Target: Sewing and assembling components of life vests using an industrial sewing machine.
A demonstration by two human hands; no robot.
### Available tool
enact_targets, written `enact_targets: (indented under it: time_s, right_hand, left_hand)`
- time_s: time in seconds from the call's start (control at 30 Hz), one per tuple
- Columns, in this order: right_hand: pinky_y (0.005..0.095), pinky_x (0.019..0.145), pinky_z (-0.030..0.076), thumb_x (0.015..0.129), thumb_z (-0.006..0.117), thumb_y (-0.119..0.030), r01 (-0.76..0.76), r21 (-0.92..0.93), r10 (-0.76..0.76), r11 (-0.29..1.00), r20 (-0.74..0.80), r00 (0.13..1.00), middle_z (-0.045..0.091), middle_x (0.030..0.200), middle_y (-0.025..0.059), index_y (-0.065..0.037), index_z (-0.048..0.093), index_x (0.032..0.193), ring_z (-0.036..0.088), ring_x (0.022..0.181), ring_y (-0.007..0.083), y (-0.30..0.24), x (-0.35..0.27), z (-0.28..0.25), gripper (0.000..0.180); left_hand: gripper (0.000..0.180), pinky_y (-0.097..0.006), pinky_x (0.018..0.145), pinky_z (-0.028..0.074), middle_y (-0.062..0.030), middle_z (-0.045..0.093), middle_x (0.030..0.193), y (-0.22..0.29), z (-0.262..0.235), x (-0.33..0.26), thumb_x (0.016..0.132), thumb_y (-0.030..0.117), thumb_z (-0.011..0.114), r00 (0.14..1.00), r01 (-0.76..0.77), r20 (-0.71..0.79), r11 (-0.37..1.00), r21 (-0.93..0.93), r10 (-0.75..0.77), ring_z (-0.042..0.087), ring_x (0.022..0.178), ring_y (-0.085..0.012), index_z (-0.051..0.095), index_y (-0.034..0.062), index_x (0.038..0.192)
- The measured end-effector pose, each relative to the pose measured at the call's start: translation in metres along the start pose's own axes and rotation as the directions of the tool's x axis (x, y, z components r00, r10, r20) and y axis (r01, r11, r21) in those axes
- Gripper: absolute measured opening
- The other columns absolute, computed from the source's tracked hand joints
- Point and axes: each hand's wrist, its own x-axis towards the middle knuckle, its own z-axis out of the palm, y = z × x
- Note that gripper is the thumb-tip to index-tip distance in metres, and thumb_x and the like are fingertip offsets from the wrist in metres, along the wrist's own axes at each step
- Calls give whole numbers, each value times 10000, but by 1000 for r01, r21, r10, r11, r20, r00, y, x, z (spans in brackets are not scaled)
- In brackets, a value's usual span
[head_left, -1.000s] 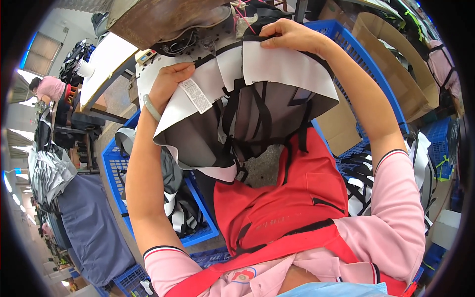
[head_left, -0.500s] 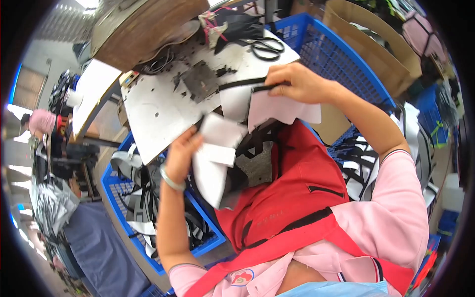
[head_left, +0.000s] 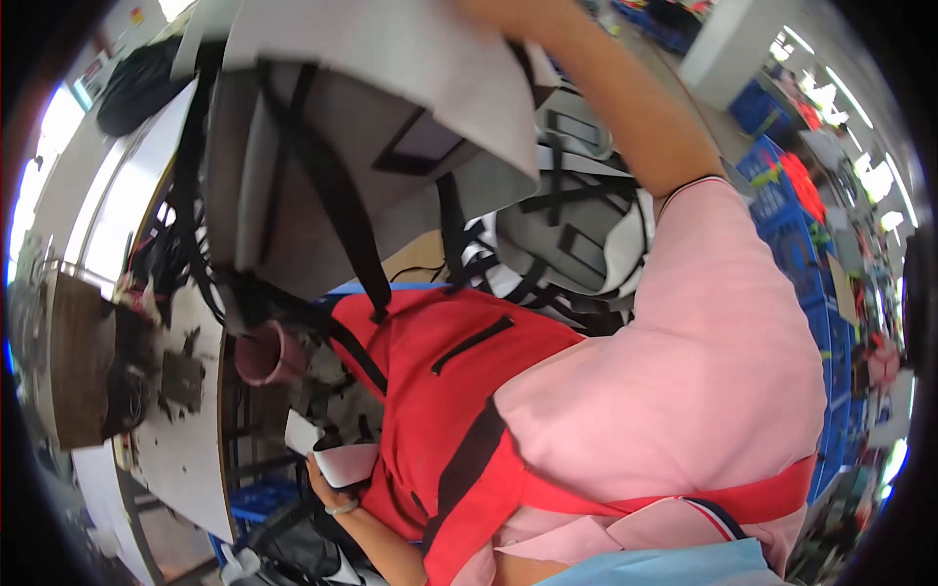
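My right hand [head_left: 503,14], blurred at the top edge, grips a large grey and white fabric panel [head_left: 342,186] with black straps. The panel hangs close in front of me, its white side bent over the grey one; my fingertips are not clear. Low on the left, my left hand [head_left: 324,485] is closed on a white fabric piece [head_left: 348,465] with dark edging, beside the red apron [head_left: 391,439]. My fingers there are partly hidden behind the piece.
Grey and white strapped pieces [head_left: 557,239] lie heaped beyond my right side. A white worktable [head_left: 186,459] with dark scraps stands at left, near a pinkish cylindrical container [head_left: 269,354]. Blue crates [head_left: 782,210] line the far right, and a blue basket [head_left: 259,500] sits below the table.
The view has swung to the right. My right hand has left the black-edged white piece and raised the large strapped panel. My left hand still holds white fabric, now lower by the apron.
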Motion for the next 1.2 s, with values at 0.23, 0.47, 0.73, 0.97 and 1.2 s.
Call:
enact_targets:
  time_s: [0.23, 0.47, 0.73, 0.97, 1.2]
  right_hand:
    - [236, 625, 464, 938, 600, -177, -378, -26, 361, 926, -240, 901, 624, 829, -1, -11, 619, 1020, 563, 691, 74, 14, -46, -277, 186]
    - [348, 878, 475, 856, 606, -137, -926, -300, 859, 230, -383, 338, 649, 1059, 72, -69, 569, 1231, 613, 983, 213, 83, -326, -548, 382]
    - [443, 821, 500, 716, 729, -205, -906, -115, 678, -408, -703, -216, 641, 1046, 191, -20, 571, 1090, 635, 960, 315, 234, -574, -414, 446]
    - [473, 760, 520, 772, 654, -170, -554, -632, 799, -542, -592, -106, 689, 954, 211, -25, 706, 948, 678, 874, 335, 221, -443, -426, 234]
    - [433, 894, 484, 873, 491, -308, -762, -644, 619, 62, -574, 536, 643, 1125, 178, -77, 642, 1100, 609, 1046, 373, 228, -409, -342, 357]
  left_hand:
    - [405, -434, 828, 495, -104, 599, 1057, -4, -42, 24, 949, 392, 537, 992, -44, 120, 987, 155, 25, 589, 959, -279, 525, 52, 1170]
    - [438, -435, 836, 491, -113, 592, 1091, -1, -22, 30, 946, 397, 544, 994, 105, 11, 987, 122, -107, 581, 981, -285, 509, 43, 1200]
    - [487, -437, 849, 486, -126, 581, 1137, 17, -11, 14, 940, 400, 557, 990, 139, -28, 988, 64, -137, 570, 1012, -294, 481, 30, 1247]
    - [575, -445, 896, 469, -154, 550, 1239, 31, -13, 29, 912, 315, 633, 992, -125, 25, 986, 114, 123, 555, 1073, -289, 418, -32, 1318]
    - [559, -424, 916, 460, -159, 551, 1239, 11, -13, 38, 914, 315, 628, 995, -88, -27, 989, 117, 92, 561, 1058, -272, 437, -43, 1300]
